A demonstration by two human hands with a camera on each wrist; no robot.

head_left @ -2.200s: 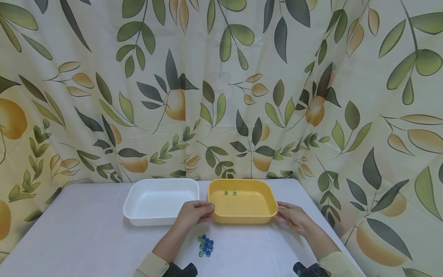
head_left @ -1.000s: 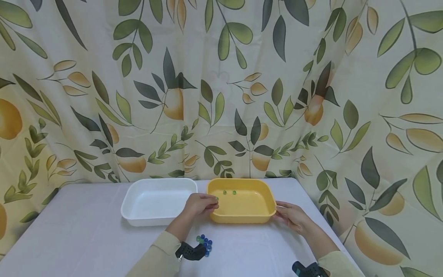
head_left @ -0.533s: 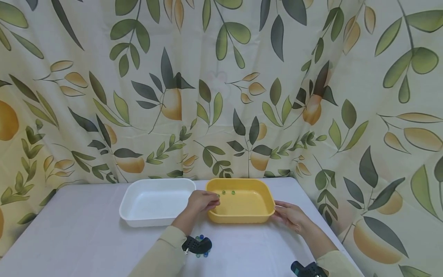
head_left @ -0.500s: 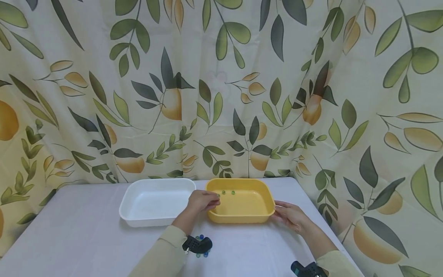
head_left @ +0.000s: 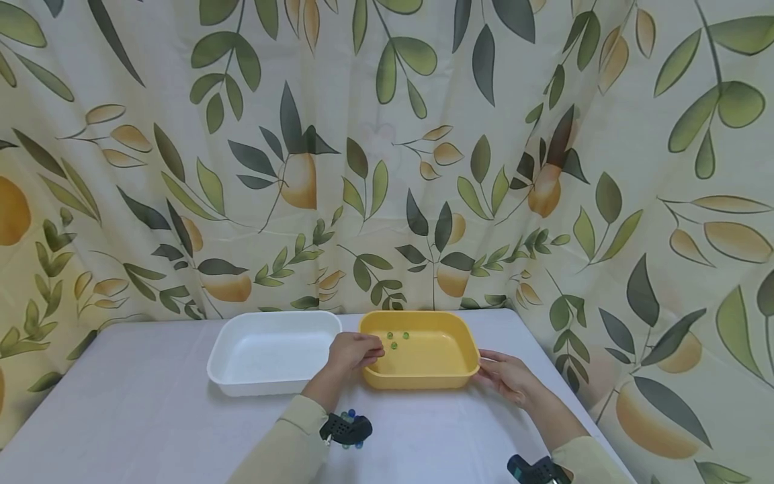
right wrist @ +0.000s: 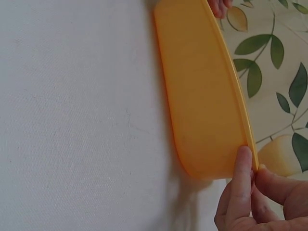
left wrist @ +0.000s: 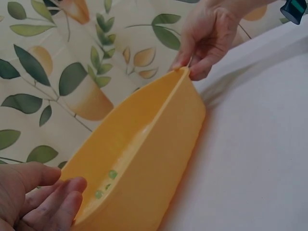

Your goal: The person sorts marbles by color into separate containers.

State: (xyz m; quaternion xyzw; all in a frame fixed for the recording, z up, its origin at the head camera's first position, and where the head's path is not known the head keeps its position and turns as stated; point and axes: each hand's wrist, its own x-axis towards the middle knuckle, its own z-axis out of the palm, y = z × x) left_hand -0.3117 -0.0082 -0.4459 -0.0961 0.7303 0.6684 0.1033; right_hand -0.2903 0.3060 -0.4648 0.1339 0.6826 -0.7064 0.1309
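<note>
Three green glass marbles (head_left: 394, 345) lie on the floor of the yellow tray (head_left: 423, 382), toward its left. My left hand (head_left: 351, 353) is over the tray's left rim. In the left wrist view its thumb and fingers (left wrist: 72, 195) stand apart with nothing between them, just above the marbles. At the opposite end, my right hand (head_left: 510, 378) pinches the tray's right rim, the thumb on top and fingers against the outer wall (right wrist: 207, 96). Several blue and green marbles (head_left: 352, 413) sit on the table, partly hidden behind the left wrist camera.
A white tray (head_left: 275, 388) stands left of the yellow one, behind my left forearm. Both rest near the back of the white-covered table (head_left: 151, 403). A leaf-patterned curtain (head_left: 387, 168) hangs behind the table and along its right side.
The left hand moved from the rim to over the tray and let go of a green marble, which now lies with the two others. The right hand kept its grip on the rim.
</note>
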